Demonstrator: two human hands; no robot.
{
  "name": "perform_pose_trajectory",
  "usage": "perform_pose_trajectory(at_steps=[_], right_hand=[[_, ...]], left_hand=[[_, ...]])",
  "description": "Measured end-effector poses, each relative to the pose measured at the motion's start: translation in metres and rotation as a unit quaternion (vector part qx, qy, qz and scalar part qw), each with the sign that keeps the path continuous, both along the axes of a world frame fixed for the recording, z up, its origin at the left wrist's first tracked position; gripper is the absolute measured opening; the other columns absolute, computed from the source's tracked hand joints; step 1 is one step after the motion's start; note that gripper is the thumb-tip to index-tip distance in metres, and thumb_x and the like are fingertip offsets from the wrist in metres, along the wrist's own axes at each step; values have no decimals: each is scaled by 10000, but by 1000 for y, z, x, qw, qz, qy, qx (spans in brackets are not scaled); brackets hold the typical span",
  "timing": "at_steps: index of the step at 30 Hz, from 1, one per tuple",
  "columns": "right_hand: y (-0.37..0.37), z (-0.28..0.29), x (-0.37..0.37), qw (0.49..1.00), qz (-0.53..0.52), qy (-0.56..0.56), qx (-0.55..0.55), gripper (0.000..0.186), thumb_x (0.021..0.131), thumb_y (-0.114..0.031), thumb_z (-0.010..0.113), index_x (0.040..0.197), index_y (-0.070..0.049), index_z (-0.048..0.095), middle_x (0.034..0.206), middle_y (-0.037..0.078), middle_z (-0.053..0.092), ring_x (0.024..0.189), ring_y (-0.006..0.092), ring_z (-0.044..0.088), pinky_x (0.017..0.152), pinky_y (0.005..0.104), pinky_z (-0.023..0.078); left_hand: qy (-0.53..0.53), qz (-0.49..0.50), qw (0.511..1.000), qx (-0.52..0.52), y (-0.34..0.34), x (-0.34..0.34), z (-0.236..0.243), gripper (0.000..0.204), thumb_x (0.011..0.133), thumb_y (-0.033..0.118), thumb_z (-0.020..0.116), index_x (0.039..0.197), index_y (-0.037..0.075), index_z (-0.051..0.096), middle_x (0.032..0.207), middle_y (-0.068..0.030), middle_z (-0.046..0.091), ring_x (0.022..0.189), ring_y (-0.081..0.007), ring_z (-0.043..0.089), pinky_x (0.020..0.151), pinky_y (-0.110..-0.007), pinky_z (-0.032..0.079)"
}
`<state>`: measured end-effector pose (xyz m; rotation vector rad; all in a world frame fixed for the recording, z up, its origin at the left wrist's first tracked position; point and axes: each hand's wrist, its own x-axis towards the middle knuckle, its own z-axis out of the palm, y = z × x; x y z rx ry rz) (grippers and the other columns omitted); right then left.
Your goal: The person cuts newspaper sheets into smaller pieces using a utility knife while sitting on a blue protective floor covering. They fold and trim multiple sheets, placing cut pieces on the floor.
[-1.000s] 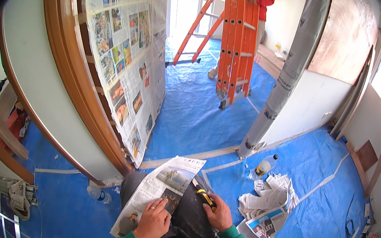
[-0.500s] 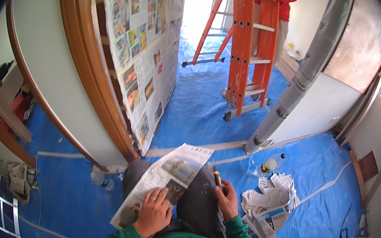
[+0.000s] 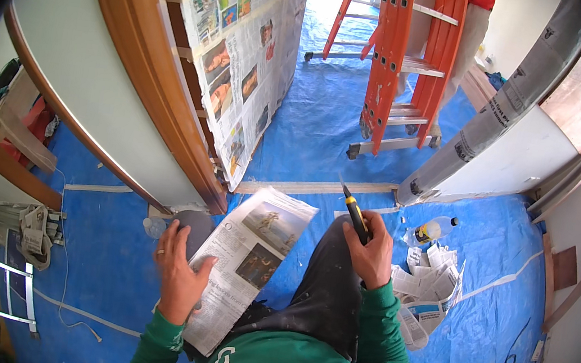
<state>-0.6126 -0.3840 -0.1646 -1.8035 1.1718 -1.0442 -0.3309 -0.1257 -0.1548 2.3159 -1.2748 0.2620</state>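
A folded newspaper sheet (image 3: 231, 265) lies slantwise across my left thigh and lap, its printed pictures facing up. My left hand (image 3: 182, 270) is at its left edge, fingers spread and thumb reaching toward the paper. Over my right thigh, my right hand (image 3: 370, 249) is closed around a black and yellow utility knife (image 3: 356, 216). The knife's thin tip points up and away from me, apart from the newspaper. Part of its handle is hidden in my palm.
Torn newspaper strips (image 3: 433, 286) and a plastic bottle (image 3: 432, 231) lie right on the blue sheeting (image 3: 310, 137). An orange ladder (image 3: 412, 73) stands beyond the doorway, a person behind it. Newspaper covers the door (image 3: 237, 52). A metal rack (image 3: 2, 284) is at left.
My left hand has moved off the middle of the newspaper to its left edge, fingers spreading. My right hand and the knife have risen. The head view has shifted.
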Motion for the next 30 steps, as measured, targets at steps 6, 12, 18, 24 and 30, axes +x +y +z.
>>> perform_pose_trajectory(at_steps=[6,12,18,24,30], right_hand=[[-20,24,33,995,81,0,50,404,954,-277,878,1214,-5,730,824,146,707,721,238,648,723,388,531],[-54,-6,42,970,143,-31,192,288,1010,-254,835,1072,-8,700,743,24,579,706,113,513,652,336,461],[-68,-26,45,968,100,-30,228,214,1057,-203,782,1040,-23,667,742,-1,597,702,83,535,636,303,455],[-62,-4,69,807,107,-234,531,152,1135,-218,686,1122,-70,656,878,1,657,726,97,626,651,275,511],[-50,12,47,667,115,-328,659,154,1097,-200,703,1179,-76,662,980,62,705,820,183,690,722,364,585]], left_hand=[[-115,-61,987,96,-11,10,10,669,898,399,877,1402,11,670,1661,-242,501,1573,-452,417,1294,-673,250],[-86,-129,973,168,-33,28,9,567,893,380,861,1290,1,721,1664,-248,489,1586,-479,367,1309,-719,174],[-74,-87,963,242,-35,33,31,636,839,469,868,1279,32,724,1582,-205,551,1551,-451,379,1291,-746,149],[48,-82,947,308,-47,33,74,664,853,499,865,1310,38,723,1531,-161,579,1528,-402,409,1299,-721,155],[163,-120,927,315,-29,26,110,601,899,478,846,1317,58,749,1489,-159,627,1517,-400,467,1306,-692,187]])
